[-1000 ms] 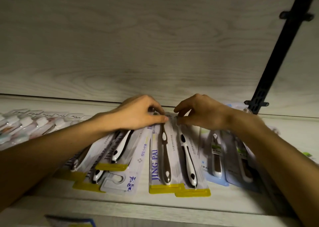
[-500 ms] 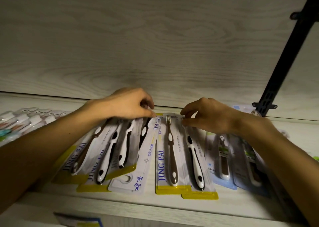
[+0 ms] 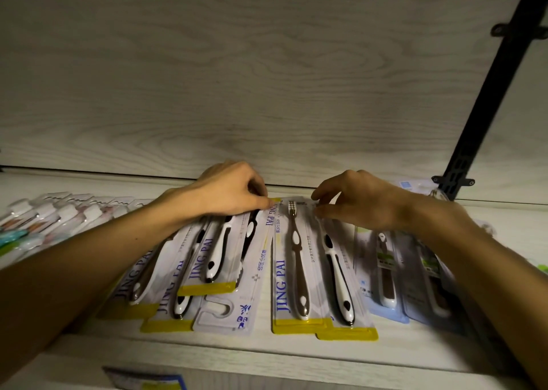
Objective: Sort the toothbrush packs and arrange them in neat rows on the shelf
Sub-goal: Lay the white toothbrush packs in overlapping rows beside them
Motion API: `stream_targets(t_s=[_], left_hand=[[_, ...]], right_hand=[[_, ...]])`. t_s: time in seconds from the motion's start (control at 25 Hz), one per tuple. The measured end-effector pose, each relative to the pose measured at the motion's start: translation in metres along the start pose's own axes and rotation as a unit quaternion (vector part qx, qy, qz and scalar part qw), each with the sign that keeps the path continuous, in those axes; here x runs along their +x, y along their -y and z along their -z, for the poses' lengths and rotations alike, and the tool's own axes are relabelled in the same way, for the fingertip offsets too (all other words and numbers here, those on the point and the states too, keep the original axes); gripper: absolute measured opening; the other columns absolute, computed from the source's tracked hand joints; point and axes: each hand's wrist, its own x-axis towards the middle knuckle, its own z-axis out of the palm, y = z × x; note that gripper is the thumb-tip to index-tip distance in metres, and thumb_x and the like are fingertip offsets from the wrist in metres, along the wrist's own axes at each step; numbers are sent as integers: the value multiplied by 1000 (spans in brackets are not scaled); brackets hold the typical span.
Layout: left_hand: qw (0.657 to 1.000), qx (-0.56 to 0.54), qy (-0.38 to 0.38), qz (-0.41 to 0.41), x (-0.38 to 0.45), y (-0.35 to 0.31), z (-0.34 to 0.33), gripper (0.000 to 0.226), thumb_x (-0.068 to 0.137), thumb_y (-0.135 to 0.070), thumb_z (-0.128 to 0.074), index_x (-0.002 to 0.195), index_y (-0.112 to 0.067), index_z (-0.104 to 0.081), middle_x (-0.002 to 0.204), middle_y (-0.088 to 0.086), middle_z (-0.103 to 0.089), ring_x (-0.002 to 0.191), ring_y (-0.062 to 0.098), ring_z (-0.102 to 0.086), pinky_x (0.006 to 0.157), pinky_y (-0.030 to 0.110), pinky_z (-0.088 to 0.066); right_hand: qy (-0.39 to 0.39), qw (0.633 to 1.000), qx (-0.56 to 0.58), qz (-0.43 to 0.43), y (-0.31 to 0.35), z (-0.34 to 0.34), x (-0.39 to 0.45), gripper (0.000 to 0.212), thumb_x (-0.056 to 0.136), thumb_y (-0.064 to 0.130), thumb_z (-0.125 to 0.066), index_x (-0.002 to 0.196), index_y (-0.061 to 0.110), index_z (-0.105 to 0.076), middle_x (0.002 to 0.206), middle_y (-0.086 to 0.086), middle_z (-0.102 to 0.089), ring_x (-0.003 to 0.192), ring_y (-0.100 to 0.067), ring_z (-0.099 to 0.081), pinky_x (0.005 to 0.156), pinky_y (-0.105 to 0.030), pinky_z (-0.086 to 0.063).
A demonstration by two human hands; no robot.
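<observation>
Several JING PAI toothbrush packs (image 3: 204, 259) with yellow bottom edges lie fanned and overlapping on the pale wooden shelf (image 3: 267, 357). My left hand (image 3: 234, 191) grips their far ends with curled fingers. One pack (image 3: 237, 306) under the fan lies reversed, its hanger hole toward me. To the right, a brown-handled pack (image 3: 292, 271) overlaps a white-and-black-handled pack (image 3: 338, 280), both lying straight. My right hand (image 3: 361, 200) pinches the far end of the white-and-black one between thumb and curled fingers.
Blue-backed toothbrush packs (image 3: 385, 274) lie under my right forearm. A row of white-capped packs (image 3: 44, 217) runs along the far left. A black shelf bracket (image 3: 486, 108) slants up the back wall at the right. Another pack's corner (image 3: 142, 382) shows below the shelf edge.
My hands have drawn apart. The left hand has swung the fanned packs' far ends leftward and back, opening a gap beside the straight pair under my right hand.
</observation>
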Motion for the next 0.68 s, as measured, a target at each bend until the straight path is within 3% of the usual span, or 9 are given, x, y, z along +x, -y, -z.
stream_targets(t_s=[0.16, 0.28, 0.4, 0.52, 0.68], left_hand=[[999, -27, 34, -15, 0, 0, 3, 37, 84, -58, -70, 110, -32, -74, 109, -13, -72, 100, 9, -66, 91, 36, -54], [993, -60, 55, -81, -3, -7, 3, 48, 90, -59, -63, 126, -28, -69, 124, -10, -69, 112, 8, -63, 99, 38, -50], [984, -78, 92, -128, -8, -18, -3, 46, 93, -60, -57, 125, -30, -69, 121, -11, -66, 111, 8, -62, 97, 38, -50], [987, -81, 67, -120, -7, -23, -11, 45, 91, -59, -61, 123, -30, -70, 122, -11, -66, 112, 8, -61, 98, 38, -50], [981, -173, 30, -85, -7, -29, -13, 38, 85, -52, -73, 114, -29, -75, 115, -14, -70, 107, 4, -64, 98, 40, -51]], right_hand=[[-9, 1000, 1, 6, 1, 0, -1, 31, 94, 38, -64, 122, 27, -67, 107, 18, -69, 89, 1, -63, 78, -15, -46], [-12, 1000, -9, 11, 2, -1, -1, 29, 93, 37, -64, 119, 26, -70, 110, 13, -71, 93, -4, -65, 85, -22, -51], [-11, 1000, -12, 13, 2, -2, -1, 30, 94, 37, -64, 120, 25, -70, 111, 12, -71, 94, -5, -64, 85, -24, -52], [-9, 1000, -23, 11, 3, -2, 0, 30, 94, 37, -64, 122, 26, -68, 112, 12, -70, 94, -5, -64, 84, -23, -52], [-6, 999, -37, 6, 7, -1, -1, 29, 96, 36, -61, 122, 26, -68, 114, 11, -69, 97, -7, -65, 86, -25, -52]])
